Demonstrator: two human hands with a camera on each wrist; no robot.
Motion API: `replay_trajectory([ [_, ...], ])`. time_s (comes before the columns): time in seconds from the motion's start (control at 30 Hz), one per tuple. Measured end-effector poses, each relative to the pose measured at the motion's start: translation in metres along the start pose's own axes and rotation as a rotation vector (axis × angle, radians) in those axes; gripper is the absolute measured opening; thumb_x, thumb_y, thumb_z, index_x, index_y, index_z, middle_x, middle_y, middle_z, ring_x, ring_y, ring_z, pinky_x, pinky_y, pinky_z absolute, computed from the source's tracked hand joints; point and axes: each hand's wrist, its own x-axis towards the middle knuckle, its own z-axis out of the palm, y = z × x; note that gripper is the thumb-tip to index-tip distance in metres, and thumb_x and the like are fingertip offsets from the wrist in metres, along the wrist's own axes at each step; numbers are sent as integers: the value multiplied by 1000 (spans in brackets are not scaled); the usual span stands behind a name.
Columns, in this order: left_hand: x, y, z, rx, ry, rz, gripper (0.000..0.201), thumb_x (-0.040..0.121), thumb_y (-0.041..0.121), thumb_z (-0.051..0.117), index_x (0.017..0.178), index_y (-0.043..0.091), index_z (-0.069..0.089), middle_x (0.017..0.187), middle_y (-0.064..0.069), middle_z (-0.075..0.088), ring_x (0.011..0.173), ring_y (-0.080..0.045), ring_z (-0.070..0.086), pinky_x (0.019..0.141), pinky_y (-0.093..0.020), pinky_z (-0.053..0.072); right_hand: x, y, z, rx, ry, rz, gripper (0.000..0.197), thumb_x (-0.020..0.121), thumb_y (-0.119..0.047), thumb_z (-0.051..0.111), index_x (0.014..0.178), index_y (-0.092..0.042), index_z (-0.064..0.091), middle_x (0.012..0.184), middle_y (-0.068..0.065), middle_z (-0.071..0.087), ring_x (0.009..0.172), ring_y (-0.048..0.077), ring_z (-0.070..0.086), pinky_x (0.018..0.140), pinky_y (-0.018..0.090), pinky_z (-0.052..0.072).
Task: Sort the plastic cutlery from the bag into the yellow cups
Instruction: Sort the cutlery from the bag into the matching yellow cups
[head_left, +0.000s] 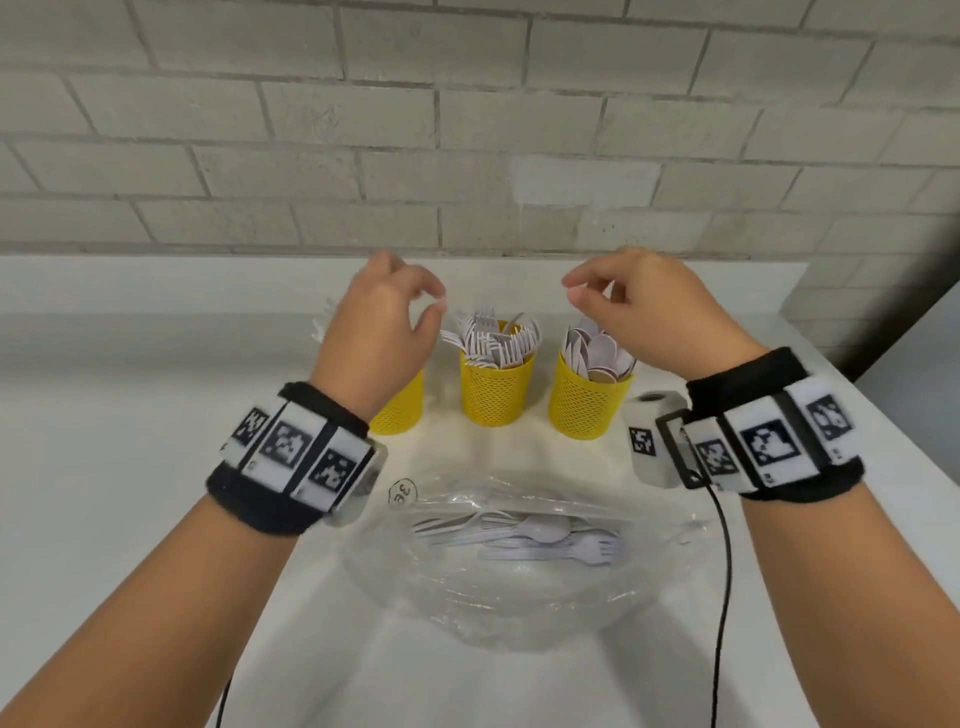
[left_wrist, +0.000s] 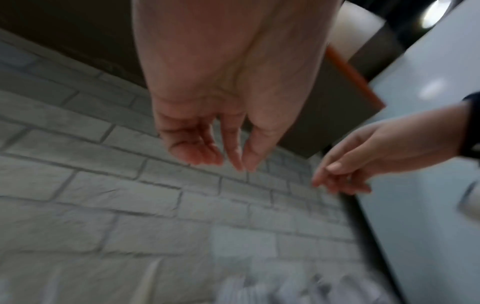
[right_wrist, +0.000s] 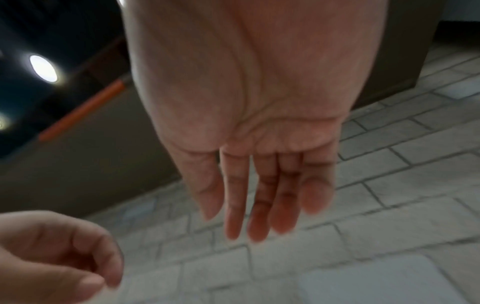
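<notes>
Nearest, at six o'clock on the white table (head_left: 130, 467), a clear plastic bag (head_left: 519, 597) is lying crumpled and open, with the remaining cutlery (head_left: 519, 535) resting inside it. At least two forks and one spoon are showing there; the pile is overlapping, so a full count is not possible. These pieces are likely light, stiff and a little slick, and the thin bag is probably going to shift with any tug, so pinching one handle at its middle looks safest.

Farther out, toward twelve o'clock, three yellow cups are standing in a row: the left cup (head_left: 402, 410) is partly hiding behind the wrist, the middle cup (head_left: 496, 389) is holding forks, and the right cup (head_left: 589, 405) is holding spoons.

Above them, the left hand (head_left: 379, 322) is hovering with fingers loosely curled, holding nothing. The right hand (head_left: 644, 306) is hovering at one o'clock, fingers relaxed and empty.
</notes>
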Motion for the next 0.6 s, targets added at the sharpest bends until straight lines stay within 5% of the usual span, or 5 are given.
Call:
replay_trajectory([
  [0.1,-31,37,-16,-123,-474,83,9,87,17,64,83,15,72,76,4,62,68,-11,54,69,-27,43,-32,-31,-8,74,-224,-90,16,91,-26,56,97,-23,71,76,-13,62,60,0,48,68,22,37],
  [0.2,-67,53,-2,55,-929,83,22,91,30,57,88,14,72,85,1,70,78,-15,60,73,-29,46,-69,-43,19,-31,-530,-123,20,90,-20,53,92,-18,73,84,-6,71,70,8,58,73,26,43],
  [0.37,-100,31,40,369,-990,-4,26,94,20,47,106,5,64,111,-14,63,103,-31,59,84,-34,45,-109,-26,83,-248,-801,44,27,90,-13,43,97,-5,68,103,12,69,82,25,58,73,29,43],
  [0.5,-107,24,51,588,-898,-16,36,95,19,49,127,4,45,129,-16,46,119,-31,48,89,-35,45,-114,-7,91,-418,-735,196,27,93,-13,43,113,-5,59,120,11,62,111,27,58,88,30,44],
  [0.6,-106,21,60,709,-930,9,41,94,16,48,131,0,39,135,-20,41,125,-33,43,95,-35,43,-115,2,94,-490,-702,217,28,93,-13,43,116,-6,58,123,9,59,115,26,56,91,30,44],
])
